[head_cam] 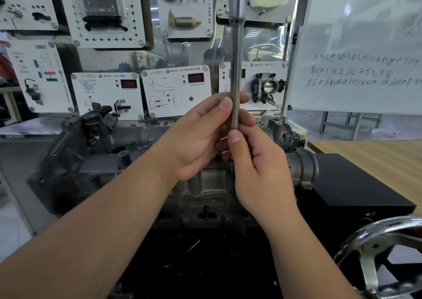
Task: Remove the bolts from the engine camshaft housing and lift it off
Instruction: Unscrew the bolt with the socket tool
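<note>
camshaft housing (pixel 205 184) behind hands (pixel 228 143) gripping socket extension (pixel 236 59).

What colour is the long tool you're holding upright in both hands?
Shiny silver-grey bare metal; the long socket tool shows best in the head view.

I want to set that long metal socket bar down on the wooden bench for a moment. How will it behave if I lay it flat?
The socket bar looks like a round, polished steel rod, so it would probably roll on the wooden bench. It seems rigid and likely heavy for its width. The shiny surface may be slippery; the left hand and right hand both hold its lower end.
</note>
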Motion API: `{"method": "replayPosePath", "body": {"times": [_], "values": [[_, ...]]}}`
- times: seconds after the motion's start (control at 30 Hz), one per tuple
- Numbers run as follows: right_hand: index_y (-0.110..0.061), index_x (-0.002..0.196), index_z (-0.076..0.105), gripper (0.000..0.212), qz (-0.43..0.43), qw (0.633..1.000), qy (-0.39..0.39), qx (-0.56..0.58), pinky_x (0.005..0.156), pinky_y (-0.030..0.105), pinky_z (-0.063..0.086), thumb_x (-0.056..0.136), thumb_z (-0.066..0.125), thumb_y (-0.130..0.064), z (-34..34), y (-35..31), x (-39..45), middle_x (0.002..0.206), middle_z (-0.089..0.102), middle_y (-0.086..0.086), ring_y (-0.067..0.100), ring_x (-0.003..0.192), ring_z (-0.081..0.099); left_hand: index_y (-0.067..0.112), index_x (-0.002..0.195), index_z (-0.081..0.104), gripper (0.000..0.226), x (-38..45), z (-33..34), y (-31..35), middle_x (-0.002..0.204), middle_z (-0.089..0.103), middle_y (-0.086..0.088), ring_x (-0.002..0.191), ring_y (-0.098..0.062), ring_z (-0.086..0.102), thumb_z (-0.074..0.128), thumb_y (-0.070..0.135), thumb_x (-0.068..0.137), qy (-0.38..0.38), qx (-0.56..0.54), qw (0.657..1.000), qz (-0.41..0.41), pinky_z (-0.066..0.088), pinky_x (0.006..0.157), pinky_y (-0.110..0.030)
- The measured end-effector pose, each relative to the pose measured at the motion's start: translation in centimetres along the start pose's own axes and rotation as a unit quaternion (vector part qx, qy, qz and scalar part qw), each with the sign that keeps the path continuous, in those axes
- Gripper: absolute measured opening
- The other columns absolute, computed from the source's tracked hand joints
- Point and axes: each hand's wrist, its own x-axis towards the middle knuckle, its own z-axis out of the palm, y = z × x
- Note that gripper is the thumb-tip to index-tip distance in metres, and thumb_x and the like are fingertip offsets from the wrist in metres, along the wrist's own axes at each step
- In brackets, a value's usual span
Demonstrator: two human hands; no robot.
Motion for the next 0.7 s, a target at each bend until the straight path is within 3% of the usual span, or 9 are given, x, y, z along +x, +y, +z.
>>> {"method": "replayPosePath", "body": {"times": [0.07, 0.17, 0.27, 0.37, 0.43, 0.5, 0.53, 0.6, 0.7], "values": [[-0.025, 0.122, 0.064, 0.037, 0.013, 1.0, -0.008, -0.013, 0.074, 0.039, 0.055, 0.101, 0.04, -0.043, 0.09, -0.01, -0.01, 0.089, 0.07, -0.015, 0.01, 0.081, 0.068, 0.036, 0.098, 0.079, 0.032, -0.08, 0.06, 0.02, 0.088, 0.073, 0.006, 0.079, -0.009, 0.063, 0.048, 0.031, 0.097, -0.002, 0.014, 1.0, -0.01, 0.037, 0.075, -0.035], [-0.025, 0.126, 0.062, 0.046, 0.02, 0.999, -0.009, -0.034, 0.074, 0.045, 0.055, 0.099, 0.035, -0.05, 0.2, 0.15, -0.04, 0.09, 0.07, -0.014, 0.011, 0.079, 0.067, 0.035, 0.089, 0.08, 0.03, -0.07, 0.07, -0.02, 0.083, 0.072, 0.008, 0.079, -0.011, 0.06, 0.051, 0.03, 0.094, 0.004, 0.011, 1.0, -0.014, 0.034, 0.082, -0.038], [-0.033, 0.122, 0.061, 0.048, 0.014, 0.999, -0.004, -0.038, 0.077, 0.037, 0.054, 0.094, 0.034, -0.061, 0.21, 0.32, -0.04, 0.108, 0.07, -0.016, 0.008, 0.091, 0.068, 0.025, 0.084, 0.076, 0.019, -0.06, 0.07, -0.04, 0.079, 0.07, 0.004, 0.083, -0.017, 0.059, 0.058, 0.023, 0.09, 0.025, -0.015, 1.0, -0.008, 0.036, 0.09, -0.045], [-0.046, 0.123, 0.052, 0.038, 0.017, 0.999, -0.006, -0.031, 0.081, 0.034, 0.055, 0.091, 0.044, -0.063, 0.16, 0.47, 0.04, 0.108, 0.065, -0.031, -0.002, 0.095, 0.066, 0.016, 0.089, 0.062, 0.003, -0.02, -0.12, -0.27, 0.077, 0.069, 0.002, 0.077, -0.013, 0.063, 0.063, 0.013, 0.088, 0.018, -0.018, 1.0, 0.014, 0.053, 0.08, -0.035], [-0.035, 0.12, 0.06, 0.034, 0.008, 1.0, -0.002, -0.03, 0.08, 0.023, 0.053, 0.094, 0.049, -0.055, -0.03, 0.64, 0.1, 0.106, 0.066, -0.028, -0.003, 0.094, 0.065, 0.017, 0.087, 0.066, 0.013, 0.04, -0.16, -0.28, 0.078, 0.07, 0.001, 0.076, -0.013, 0.065, 0.078, 0.013, 0.085, 0.008, -0.025, 0.999, 0.024, 0.055, 0.078, -0.032], [-0.026, 0.118, 0.065, 0.034, -0.006, 0.999, -0.006, -0.043, 0.069, 0.01, 0.046, 0.098, 0.047, -0.047, -0.22, 0.54, 0.1, 0.1, 0.067, -0.024, -0.003, 0.088, 0.064, 0.022, 0.086, 0.074, 0.015, 0.07, -0.13, -0.19, 0.08, 0.069, 0.0, 0.083, -0.017, 0.062, 0.086, 0.025, 0.078, 0.003, -0.025, 0.999, 0.026, 0.049, 0.085, -0.038], [-0.027, 0.112, 0.065, 0.031, -0.005, 0.999, -0.012, -0.049, 0.064, 0.012, 0.045, 0.099, 0.045, -0.046, -0.3, 0.4, 0.08, 0.093, 0.068, -0.021, -0.001, 0.083, 0.064, 0.024, 0.088, 0.077, 0.007, -0.01, -0.05, -0.03, 0.081, 0.07, 0.001, 0.087, -0.019, 0.06, 0.081, 0.028, 0.084, 0.001, -0.02, 1.0, 0.021, 0.044, 0.09, -0.043], [-0.03, 0.108, 0.064, 0.033, 0.007, 0.998, -0.023, -0.058, 0.061, 0.024, 0.046, 0.1, 0.039, -0.049, -0.29, 0.2, 0.1, 0.079, 0.066, -0.018, 0.003, 0.076, 0.062, 0.03, 0.093, 0.079, 0.024, 0.01, -0.03, -0.05, 0.084, 0.072, 0.004, 0.094, -0.021, 0.06, 0.056, 0.032, 0.097, 0.004, -0.008, 1.0, 0.006, 0.039, 0.095, -0.047], [-0.026, 0.119, 0.063, 0.044, 0.019, 0.997, -0.035, -0.065, 0.063, 0.029, 0.042, 0.099, 0.033, -0.051, -0.19, 0.2, 0.17, 0.078, 0.063, -0.02, 0.003, 0.072, 0.059, 0.035, 0.091, 0.079, 0.03, -0.03, 0.19, 0.07, 0.082, 0.072, 0.008, 0.092, -0.017, 0.061, 0.049, 0.033, 0.095, 0.004, 0.016, 1.0, -0.017, 0.045, 0.084, -0.04]]}}
